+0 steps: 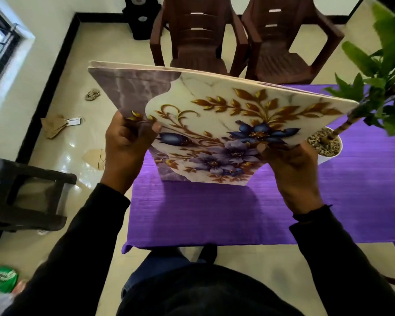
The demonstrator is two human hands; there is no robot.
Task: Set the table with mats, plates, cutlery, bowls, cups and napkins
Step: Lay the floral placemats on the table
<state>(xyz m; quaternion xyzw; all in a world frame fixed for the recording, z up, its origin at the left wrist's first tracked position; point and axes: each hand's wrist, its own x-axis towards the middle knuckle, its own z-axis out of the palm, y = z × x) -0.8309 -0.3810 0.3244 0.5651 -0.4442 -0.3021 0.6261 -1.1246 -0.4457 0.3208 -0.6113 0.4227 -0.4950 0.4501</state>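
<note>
A stack of table mats (205, 115), white marble print with gold leaves and blue-purple flowers, is held tilted above the table's left part. My left hand (128, 147) grips the stack's left edge, thumb on top. My right hand (290, 169) grips the near right edge, thumb on the printed face. At least two more mat edges show behind the top mat. The table carries a purple cloth (203, 220), and the stack's lower edge stands close to it or on it.
A potted green plant (328, 144) in a white pot stands on the table at the right, next to the mats. Two brown plastic chairs (198, 39) stand at the far side. A dark stool (25, 192) is on the floor at left, with cardboard scraps (55, 126) nearby.
</note>
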